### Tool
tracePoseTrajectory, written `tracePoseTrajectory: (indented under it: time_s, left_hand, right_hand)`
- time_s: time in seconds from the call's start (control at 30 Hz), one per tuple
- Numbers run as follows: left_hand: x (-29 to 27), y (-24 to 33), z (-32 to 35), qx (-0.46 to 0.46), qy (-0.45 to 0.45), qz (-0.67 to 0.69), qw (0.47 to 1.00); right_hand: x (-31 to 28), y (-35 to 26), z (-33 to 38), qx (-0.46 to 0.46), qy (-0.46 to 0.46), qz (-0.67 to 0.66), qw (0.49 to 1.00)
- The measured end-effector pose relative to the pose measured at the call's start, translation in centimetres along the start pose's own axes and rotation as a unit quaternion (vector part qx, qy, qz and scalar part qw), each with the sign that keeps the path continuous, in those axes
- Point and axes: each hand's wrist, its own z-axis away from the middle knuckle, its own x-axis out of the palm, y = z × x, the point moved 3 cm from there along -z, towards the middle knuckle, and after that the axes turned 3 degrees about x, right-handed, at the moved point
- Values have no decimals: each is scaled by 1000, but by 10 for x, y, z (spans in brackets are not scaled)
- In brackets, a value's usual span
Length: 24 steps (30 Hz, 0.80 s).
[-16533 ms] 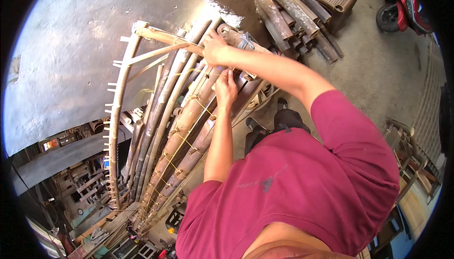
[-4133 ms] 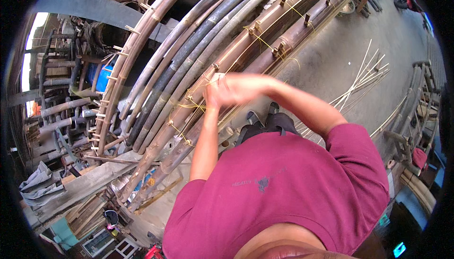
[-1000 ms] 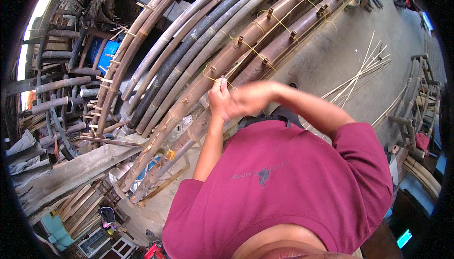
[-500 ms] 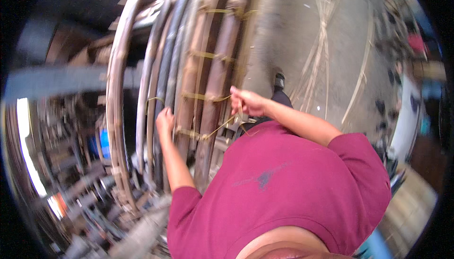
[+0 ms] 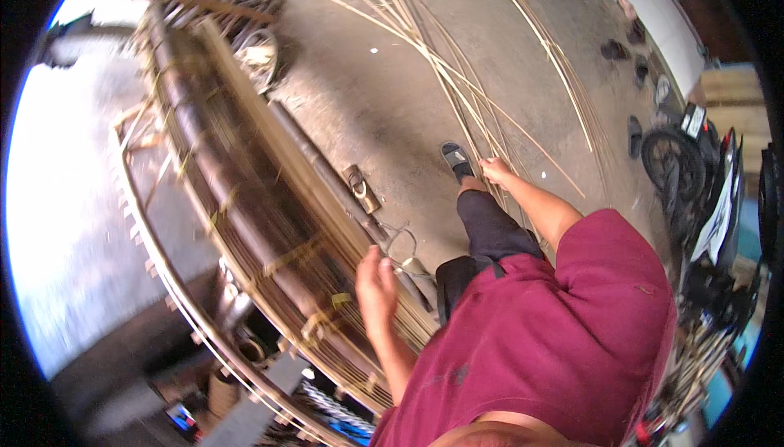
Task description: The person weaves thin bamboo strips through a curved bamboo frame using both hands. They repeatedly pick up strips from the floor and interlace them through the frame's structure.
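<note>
My left hand (image 5: 377, 293) is raised over the near end of a long framework of thin strips (image 5: 327, 202), fingers stretched out and nothing visible in them. A brown pole (image 5: 245, 222) runs along the framework, with yellowish ties (image 5: 291, 257) around it. Close to my left hand lies a small yellow-green piece (image 5: 340, 299). My right hand (image 5: 494, 171) reaches out low beside my sandalled foot (image 5: 456, 161), its fingers closed among long pale split strips (image 5: 445, 67) that lie crossed on the floor. Whether it grips one of them is unclear.
More pale strips (image 5: 555, 51) lie further right. A dark pole (image 5: 322, 161) and a short cut tube (image 5: 362, 190) rest on the floor beside the framework. A curved rail (image 5: 184, 308) stands left. Footwear (image 5: 616, 50) lines the right side, near a black wheel (image 5: 674, 165).
My view has swung round to the right along the framework. My right hand has left the yellow tie and reached out to the floor strips. My left hand has come off the poles, fingers now straight.
</note>
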Motion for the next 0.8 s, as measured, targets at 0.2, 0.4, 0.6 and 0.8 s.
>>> tracePoseTrajectory:
  time_s: [0.2,0.4,0.6,0.8]
  left_hand:
    - [182,-78,-96,-65,-280,13,958]
    - [297,-184,-134,-60,-264,-135,953]
    - [329,-194,-199,-102,-244,-159,951]
    - [326,-195,-222,-103,-229,-157,955]
  right_hand:
    - [-31,-2,-171,-12,121,282,952]
    - [-62,50,-350,119,207,249,939]
    - [-89,79,-507,85,324,322,885]
    - [-96,64,-516,26,327,395,858]
